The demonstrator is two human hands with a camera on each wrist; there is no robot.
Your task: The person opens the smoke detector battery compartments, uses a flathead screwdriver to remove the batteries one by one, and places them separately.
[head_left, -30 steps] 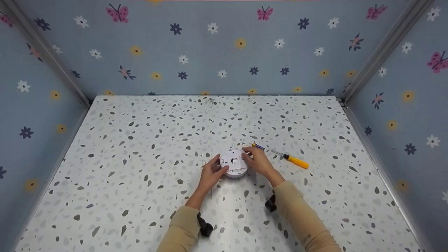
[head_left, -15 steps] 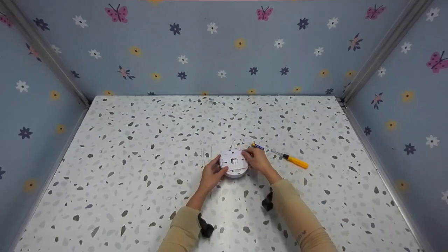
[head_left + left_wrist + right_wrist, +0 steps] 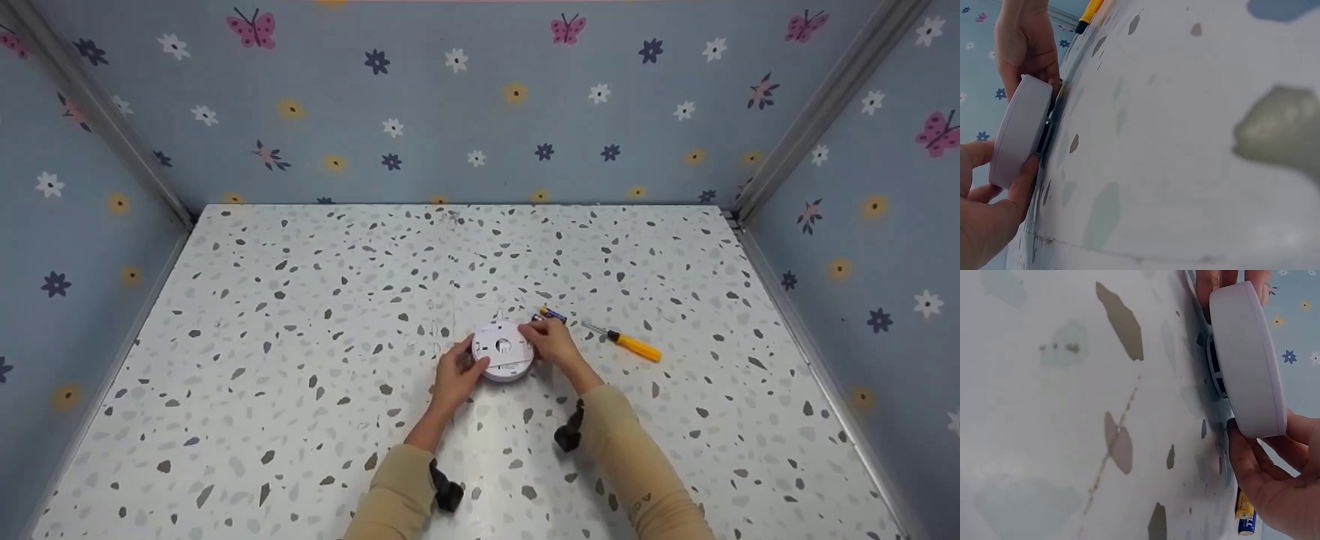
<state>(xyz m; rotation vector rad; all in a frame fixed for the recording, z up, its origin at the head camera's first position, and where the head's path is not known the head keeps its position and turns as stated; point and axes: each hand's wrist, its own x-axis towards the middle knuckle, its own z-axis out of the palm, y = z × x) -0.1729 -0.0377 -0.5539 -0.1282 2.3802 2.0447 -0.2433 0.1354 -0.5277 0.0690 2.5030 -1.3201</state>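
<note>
A round white smoke detector (image 3: 511,358) is held between both hands, its flat back plate with a central hole facing up in the head view. My left hand (image 3: 456,373) grips its left rim, with the thumb on the near edge of the plate. On the opposite rim my right hand (image 3: 553,345) pinches the edge between thumb and fingers. In the left wrist view the detector's white side wall (image 3: 1023,126) is tilted close over the table, and a dark slotted part shows underneath. The right wrist view shows the same wall (image 3: 1249,365) with fingers at both ends.
Just beyond the right hand lie batteries, a yellow one (image 3: 1244,506) and a blue one (image 3: 1247,526). A screwdriver (image 3: 634,346) with a yellow handle lies to their right. The speckled white table (image 3: 300,420) is bordered by patterned blue panels (image 3: 480,97).
My right fingers have drawn in closer on the rim, and the right forearm has shifted slightly left. The detector has moved a little, and more of the batteries shows now.
</note>
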